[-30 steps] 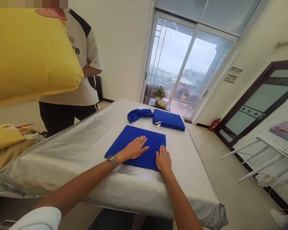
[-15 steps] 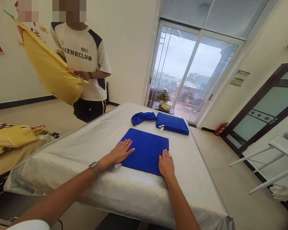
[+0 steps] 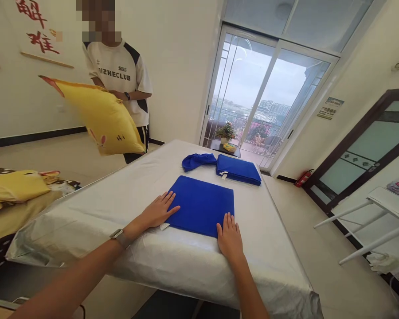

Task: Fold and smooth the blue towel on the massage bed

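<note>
A folded blue cloth (image 3: 201,206) lies flat on the covered table (image 3: 119,199) in front of me, a small white tag (image 3: 164,226) showing at its near left corner. My left hand (image 3: 158,210) rests at the cloth's left edge, open, fingers stretched out. At the near right corner my right hand (image 3: 230,237) lies palm down, also open, its fingertips on the cloth. Just beyond are a flat stack of folded blue cloth (image 3: 239,168) with a white tag and a crumpled blue cloth (image 3: 198,161).
Across the table's left side a person (image 3: 119,75) holds a yellow pillow (image 3: 103,115). Yellow bedding (image 3: 16,188) lies at the far left. A white side table (image 3: 382,201) and a fire extinguisher (image 3: 304,178) stand on the right. Sliding glass doors (image 3: 249,93) are behind.
My left hand has slid slightly left towards the cloth's edge, and my right hand slightly nearer to me. The other person has lowered and turned the yellow pillow.
</note>
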A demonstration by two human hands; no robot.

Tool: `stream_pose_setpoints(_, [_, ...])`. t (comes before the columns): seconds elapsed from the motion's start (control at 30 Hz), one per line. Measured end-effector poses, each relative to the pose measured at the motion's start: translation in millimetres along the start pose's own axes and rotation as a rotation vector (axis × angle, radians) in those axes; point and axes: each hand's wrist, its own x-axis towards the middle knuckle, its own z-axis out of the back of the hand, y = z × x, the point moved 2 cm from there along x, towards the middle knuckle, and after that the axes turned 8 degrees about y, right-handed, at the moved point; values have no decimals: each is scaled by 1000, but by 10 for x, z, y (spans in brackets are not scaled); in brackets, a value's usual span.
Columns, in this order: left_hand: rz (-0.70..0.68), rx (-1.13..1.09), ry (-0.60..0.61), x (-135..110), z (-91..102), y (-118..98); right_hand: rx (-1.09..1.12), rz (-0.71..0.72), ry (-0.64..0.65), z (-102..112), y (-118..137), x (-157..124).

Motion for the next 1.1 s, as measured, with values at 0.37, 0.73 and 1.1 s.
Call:
stream_pose_setpoints(0.37, [-268, 62, -166, 171, -110, -1412, -78, -9, -4, -23, -2, -2])
stream_pose_setpoints(0.73, [-318, 11, -49, 103, -258, -1185, -58, -2, -12, 3, 3, -3])
stream_pose_setpoints(1.1, [37, -13, -44, -284, -189, -365, -15, -18, -2, -38, -24, 3])
